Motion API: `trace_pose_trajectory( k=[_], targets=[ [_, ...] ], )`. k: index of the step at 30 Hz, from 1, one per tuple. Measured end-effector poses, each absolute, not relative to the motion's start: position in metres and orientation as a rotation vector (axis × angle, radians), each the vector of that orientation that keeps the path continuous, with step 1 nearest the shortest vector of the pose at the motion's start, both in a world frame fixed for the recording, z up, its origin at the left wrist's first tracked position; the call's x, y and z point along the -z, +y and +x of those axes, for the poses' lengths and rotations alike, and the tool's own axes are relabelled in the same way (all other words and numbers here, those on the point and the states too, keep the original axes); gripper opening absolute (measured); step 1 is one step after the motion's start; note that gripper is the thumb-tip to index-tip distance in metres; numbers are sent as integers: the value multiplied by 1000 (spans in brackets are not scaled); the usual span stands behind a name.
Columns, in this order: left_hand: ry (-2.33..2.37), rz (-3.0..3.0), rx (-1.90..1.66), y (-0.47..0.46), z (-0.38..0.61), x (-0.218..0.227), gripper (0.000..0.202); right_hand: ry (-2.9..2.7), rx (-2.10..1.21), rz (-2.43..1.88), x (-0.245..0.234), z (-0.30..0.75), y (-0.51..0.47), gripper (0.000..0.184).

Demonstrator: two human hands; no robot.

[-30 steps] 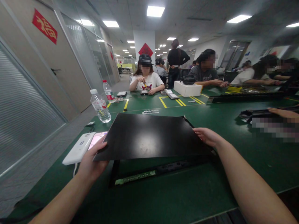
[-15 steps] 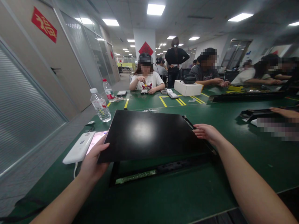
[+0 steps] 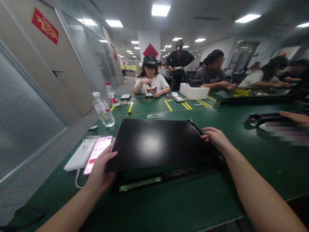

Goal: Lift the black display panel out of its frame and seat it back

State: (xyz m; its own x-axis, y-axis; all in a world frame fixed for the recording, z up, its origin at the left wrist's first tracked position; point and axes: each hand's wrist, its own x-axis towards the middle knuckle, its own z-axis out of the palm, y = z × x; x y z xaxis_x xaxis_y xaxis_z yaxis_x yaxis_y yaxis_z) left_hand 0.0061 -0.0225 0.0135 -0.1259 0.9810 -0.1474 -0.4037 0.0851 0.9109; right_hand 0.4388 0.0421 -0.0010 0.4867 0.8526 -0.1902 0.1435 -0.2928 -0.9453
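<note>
A large flat black panel [image 3: 156, 141] lies tilted over a black frame [image 3: 166, 177] with a green circuit strip [image 3: 140, 183] along its near edge, on the green table [image 3: 183, 206]. My left hand [image 3: 101, 170] grips the panel's near left corner, thumb on top. At the panel's right edge rests my right hand [image 3: 214, 137], fingers curled on the rim.
A lit phone [image 3: 98, 153] and a white power bank [image 3: 79, 154] lie left of the panel, with a water bottle [image 3: 103, 109] behind them and a second bottle [image 3: 111, 94] farther back. A white box [image 3: 194, 91] stands across the table. Other people sit at the far side and right.
The panel's near edge has come down closer to the frame and shifted slightly right. My left hand moved right with it, uncovering the phone.
</note>
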Motion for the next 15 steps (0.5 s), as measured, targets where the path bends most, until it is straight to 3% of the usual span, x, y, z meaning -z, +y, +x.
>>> trace_pose_trajectory(
  k=[9,15],
  targets=[
    [1130,736,-1351,-23,15,-11,79,-919,-803,-1786,20,456,52,27],
    [1188,725,-1351,-25,18,-12,68,-966,-752,-1829,26,461,54,24]
  ],
)
